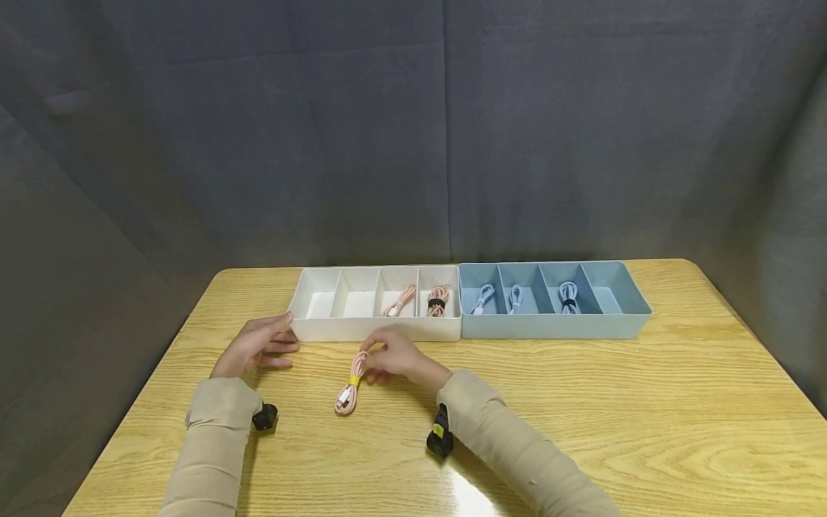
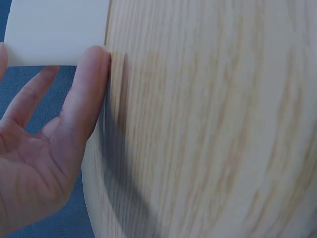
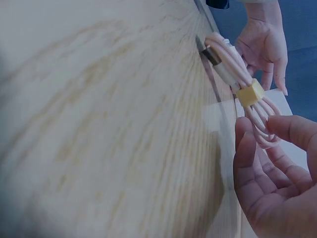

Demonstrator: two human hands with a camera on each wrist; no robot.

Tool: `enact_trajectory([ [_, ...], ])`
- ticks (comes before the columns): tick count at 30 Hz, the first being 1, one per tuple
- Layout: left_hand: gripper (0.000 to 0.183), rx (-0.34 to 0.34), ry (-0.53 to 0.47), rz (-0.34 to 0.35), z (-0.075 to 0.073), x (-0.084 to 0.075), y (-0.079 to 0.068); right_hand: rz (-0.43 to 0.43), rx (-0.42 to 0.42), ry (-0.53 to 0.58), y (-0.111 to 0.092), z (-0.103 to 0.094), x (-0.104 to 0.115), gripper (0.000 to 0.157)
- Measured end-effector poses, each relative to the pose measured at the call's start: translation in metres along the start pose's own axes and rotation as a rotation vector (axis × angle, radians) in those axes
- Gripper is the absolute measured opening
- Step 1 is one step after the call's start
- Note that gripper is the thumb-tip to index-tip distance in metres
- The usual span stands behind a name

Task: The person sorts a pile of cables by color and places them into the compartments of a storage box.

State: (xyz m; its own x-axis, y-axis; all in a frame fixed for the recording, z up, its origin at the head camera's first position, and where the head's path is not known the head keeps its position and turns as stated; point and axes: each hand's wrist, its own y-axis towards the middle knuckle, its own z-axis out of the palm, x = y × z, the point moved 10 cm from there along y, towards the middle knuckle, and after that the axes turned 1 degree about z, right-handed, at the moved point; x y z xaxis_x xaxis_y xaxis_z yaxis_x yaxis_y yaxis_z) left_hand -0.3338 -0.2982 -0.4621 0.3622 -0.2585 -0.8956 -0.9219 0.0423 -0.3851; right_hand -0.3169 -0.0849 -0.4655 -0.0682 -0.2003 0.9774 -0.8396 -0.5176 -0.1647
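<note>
My right hand [image 1: 395, 355] pinches one looped end of a coiled pink charging cable [image 1: 349, 395] in front of the white divided box [image 1: 377, 330]. A yellow strap [image 3: 250, 92] wraps the coil at its middle, and its white plug [image 3: 227, 72] points away from my fingers. At the box's left front corner is my left hand [image 1: 257, 345], its fingers extended and fingertips right at the wall. Inside the white box, a pink cable [image 1: 400, 300] lies in the third compartment, and another with a black strap [image 1: 436, 304] in the rightmost one.
A blue divided box [image 1: 549, 327] adjoins the white one on the right. It holds blue coiled cables [image 1: 515, 298], one to a compartment in its first three. Both boxes stand along the back of the wooden table [image 1: 581, 402], before a dark grey curtain [image 1: 323, 143].
</note>
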Motion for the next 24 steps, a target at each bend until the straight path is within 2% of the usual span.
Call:
enact_trajectory([
  [6,0.077,0.003,-0.008,0.004,0.001,-0.002,-0.002,-0.043,-0.009,0.037,0.0,-0.002,0.004,0.023],
  [12,0.077,0.007,-0.013,0.011,0.001,-0.003,-0.002,-0.043,-0.007,0.091,-0.004,-0.005,0.009,0.027],
  [24,0.08,0.009,-0.019,0.013,0.001,-0.002,-0.001,-0.06,-0.005,0.126,-0.009,-0.012,0.023,0.028],
])
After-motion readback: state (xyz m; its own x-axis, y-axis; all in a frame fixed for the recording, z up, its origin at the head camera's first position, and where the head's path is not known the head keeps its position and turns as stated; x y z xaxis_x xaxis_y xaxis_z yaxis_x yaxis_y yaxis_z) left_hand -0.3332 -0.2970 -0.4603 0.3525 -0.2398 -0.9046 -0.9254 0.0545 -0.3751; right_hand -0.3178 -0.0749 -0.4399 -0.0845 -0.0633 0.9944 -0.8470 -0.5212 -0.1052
